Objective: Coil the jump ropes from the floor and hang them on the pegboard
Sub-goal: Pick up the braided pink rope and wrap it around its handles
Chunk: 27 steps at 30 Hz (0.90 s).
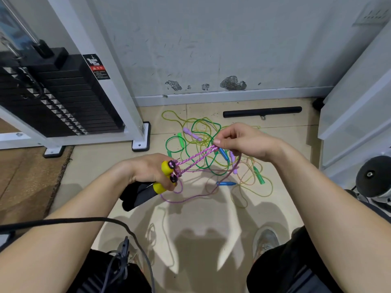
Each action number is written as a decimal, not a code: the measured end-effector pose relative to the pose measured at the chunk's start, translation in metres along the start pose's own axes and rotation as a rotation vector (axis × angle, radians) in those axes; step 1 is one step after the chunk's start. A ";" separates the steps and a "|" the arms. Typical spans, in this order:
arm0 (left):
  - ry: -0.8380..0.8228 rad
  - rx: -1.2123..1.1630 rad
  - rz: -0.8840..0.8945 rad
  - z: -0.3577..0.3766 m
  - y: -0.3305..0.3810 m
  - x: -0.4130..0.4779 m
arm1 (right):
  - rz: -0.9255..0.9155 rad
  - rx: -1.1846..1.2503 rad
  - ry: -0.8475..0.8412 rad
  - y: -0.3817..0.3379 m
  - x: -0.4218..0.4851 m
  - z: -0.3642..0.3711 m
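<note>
Pink rope point(191, 158) stretched taut between hands for coiling: left hand point(148, 169) clamps both handles point(148, 190) together, right hand point(243, 142) pinches the strands, other ropes point(203, 140) tangled on floor point(201, 218)

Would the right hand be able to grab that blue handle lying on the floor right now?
Probably not yet: the right hand pinches the pink rope, so it is busy. The blue handle itself lies uncovered on the floor, below the hand.
</note>
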<state>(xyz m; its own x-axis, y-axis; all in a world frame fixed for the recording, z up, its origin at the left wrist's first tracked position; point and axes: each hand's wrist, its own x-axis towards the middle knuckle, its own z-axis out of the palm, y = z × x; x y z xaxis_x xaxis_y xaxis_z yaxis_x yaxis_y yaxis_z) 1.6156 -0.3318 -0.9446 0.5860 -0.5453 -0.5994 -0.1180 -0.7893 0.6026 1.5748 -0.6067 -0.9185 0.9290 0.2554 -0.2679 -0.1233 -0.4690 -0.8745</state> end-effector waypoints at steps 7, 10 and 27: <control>-0.040 0.041 -0.106 0.016 0.008 0.004 | -0.064 0.119 -0.059 -0.027 -0.002 0.029; 0.030 0.031 -0.075 0.017 0.005 0.008 | -0.076 0.062 -0.102 -0.030 -0.001 0.035; 0.112 -0.528 0.407 0.053 0.035 0.024 | -0.082 0.037 0.113 -0.022 -0.001 -0.008</control>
<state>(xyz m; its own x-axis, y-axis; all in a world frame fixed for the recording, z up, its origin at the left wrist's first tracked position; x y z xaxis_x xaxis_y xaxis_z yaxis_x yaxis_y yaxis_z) 1.5829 -0.3873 -0.9656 0.6607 -0.7149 -0.2291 0.0438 -0.2680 0.9624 1.5791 -0.6033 -0.8958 0.9696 0.1937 -0.1497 -0.0564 -0.4184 -0.9065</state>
